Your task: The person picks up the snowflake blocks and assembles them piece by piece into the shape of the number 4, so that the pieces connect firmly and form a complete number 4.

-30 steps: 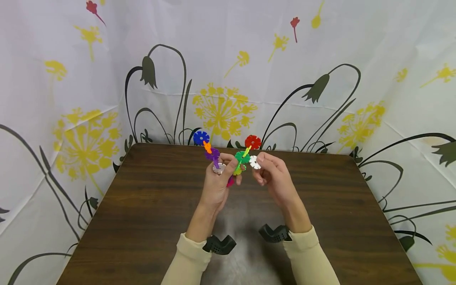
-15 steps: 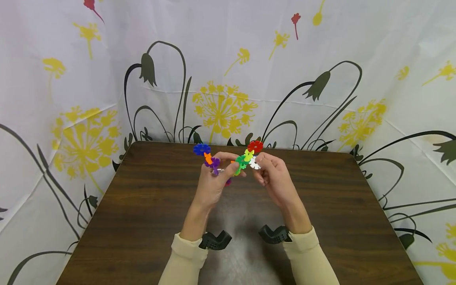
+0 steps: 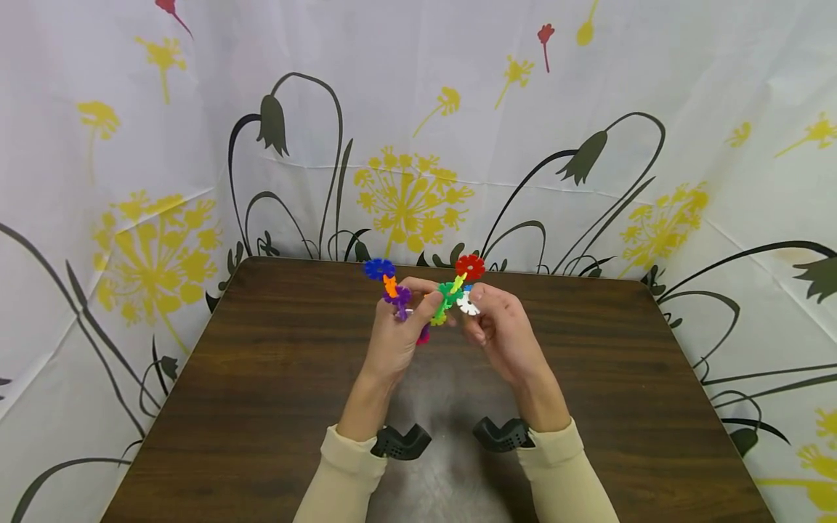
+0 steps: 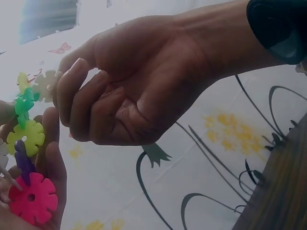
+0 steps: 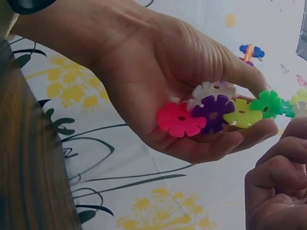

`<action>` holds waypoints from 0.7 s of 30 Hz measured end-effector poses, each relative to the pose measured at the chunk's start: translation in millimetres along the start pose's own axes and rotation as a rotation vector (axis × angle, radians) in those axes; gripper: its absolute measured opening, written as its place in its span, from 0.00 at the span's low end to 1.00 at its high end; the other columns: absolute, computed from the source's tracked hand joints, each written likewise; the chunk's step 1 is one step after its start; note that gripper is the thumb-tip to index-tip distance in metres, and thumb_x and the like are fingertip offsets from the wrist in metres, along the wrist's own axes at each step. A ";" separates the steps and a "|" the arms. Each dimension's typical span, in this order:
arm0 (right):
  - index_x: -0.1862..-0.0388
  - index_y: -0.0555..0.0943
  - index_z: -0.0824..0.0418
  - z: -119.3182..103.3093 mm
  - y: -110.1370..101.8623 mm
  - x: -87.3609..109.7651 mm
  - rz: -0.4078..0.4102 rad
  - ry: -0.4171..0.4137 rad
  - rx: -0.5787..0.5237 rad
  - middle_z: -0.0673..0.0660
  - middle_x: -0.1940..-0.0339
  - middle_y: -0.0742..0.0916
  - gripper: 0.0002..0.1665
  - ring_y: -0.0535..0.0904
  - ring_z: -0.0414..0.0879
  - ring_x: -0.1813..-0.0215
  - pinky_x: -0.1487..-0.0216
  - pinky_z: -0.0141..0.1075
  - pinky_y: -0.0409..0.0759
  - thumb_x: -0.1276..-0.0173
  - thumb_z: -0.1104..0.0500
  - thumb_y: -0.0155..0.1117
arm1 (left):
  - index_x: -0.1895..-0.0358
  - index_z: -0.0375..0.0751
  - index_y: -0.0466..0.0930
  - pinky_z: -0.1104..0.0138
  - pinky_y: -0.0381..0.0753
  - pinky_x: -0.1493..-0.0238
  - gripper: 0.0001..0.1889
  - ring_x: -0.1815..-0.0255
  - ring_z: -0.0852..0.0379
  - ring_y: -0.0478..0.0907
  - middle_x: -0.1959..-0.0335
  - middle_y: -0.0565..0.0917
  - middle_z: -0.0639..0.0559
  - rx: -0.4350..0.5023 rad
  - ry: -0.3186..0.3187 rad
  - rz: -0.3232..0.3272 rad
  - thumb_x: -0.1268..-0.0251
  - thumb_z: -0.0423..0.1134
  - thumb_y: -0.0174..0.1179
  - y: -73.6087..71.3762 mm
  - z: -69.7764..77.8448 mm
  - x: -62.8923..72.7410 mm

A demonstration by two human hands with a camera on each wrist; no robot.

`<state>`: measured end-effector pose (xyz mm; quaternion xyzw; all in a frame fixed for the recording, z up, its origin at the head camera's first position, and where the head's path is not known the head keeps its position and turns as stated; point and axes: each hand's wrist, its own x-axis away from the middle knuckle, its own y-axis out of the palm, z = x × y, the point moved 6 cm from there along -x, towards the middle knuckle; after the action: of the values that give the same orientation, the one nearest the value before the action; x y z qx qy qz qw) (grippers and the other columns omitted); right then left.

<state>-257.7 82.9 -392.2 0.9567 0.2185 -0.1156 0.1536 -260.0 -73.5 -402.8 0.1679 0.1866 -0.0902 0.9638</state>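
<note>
My left hand (image 3: pixel 391 338) grips a branching chain of interlocking flower-shaped plastic discs above the table. Its blue disc (image 3: pixel 379 269), orange disc (image 3: pixel 390 285) and purple disc (image 3: pixel 397 296) rise at the left. A green disc (image 3: pixel 450 294) and a red disc (image 3: pixel 470 266) stand to the right. In the right wrist view, a pink disc (image 5: pixel 181 119) and another purple disc (image 5: pixel 213 114) lie along the left palm. My right hand (image 3: pixel 506 327) pinches a white disc (image 3: pixel 467 303) beside the green one, a bit of blue showing behind it. Its other fingers curl inward in the left wrist view.
A dark wood-grain table (image 3: pixel 275 407) extends beneath both hands. Behind it hangs a white cloth (image 3: pixel 418 87) printed with flowers. Each wrist wears a black camera mount, such as the left mount (image 3: pixel 401 442).
The left hand has tilted the chain, and its blue disc dipped, then shifted slightly right. The right hand has stayed nearly in place with the white disc, and blue now shows behind it.
</note>
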 end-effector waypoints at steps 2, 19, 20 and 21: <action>0.69 0.76 0.55 0.4 0.1 0.4 0.004 0.015 0.009 0.48 0.84 0.72 0.20 0.62 0.43 0.79 0.75 0.40 0.53 0.13 0.59 0.44 | 0.47 0.38 0.83 0.74 0.72 0.75 0.12 0.73 0.59 0.85 0.60 0.88 0.52 -0.016 -0.007 0.001 0.20 0.43 0.65 -0.4 -1.2 -0.3; 0.63 0.79 0.58 0.0 0.7 6.7 0.141 0.176 0.000 0.48 0.84 0.66 0.16 0.54 0.44 0.79 0.72 0.38 0.50 0.12 0.58 0.51 | 0.55 0.45 0.84 0.69 0.87 0.58 0.01 0.65 0.55 0.89 0.52 0.86 0.50 0.042 0.001 -0.090 0.21 0.34 0.65 0.9 -0.1 -2.7; 0.63 0.79 0.58 0.9 0.8 6.9 0.149 0.186 0.005 0.48 0.84 0.65 0.16 0.54 0.44 0.79 0.73 0.38 0.50 0.12 0.58 0.51 | 0.55 0.43 0.84 0.68 0.88 0.58 0.00 0.66 0.54 0.89 0.53 0.86 0.50 0.038 -0.010 -0.089 0.22 0.34 0.65 0.8 -1.7 -2.6; 0.61 0.79 0.59 1.6 0.8 6.7 0.154 0.195 0.010 0.48 0.84 0.65 0.15 0.54 0.43 0.79 0.73 0.38 0.50 0.12 0.57 0.51 | 0.55 0.41 0.84 0.67 0.88 0.57 0.01 0.66 0.54 0.89 0.53 0.86 0.51 0.029 -0.017 -0.087 0.22 0.34 0.65 0.3 -2.9 -2.6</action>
<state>-251.7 84.2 -395.5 0.9781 0.1576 -0.0111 0.1355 -263.3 -71.8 -404.3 0.1726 0.1840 -0.1361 0.9580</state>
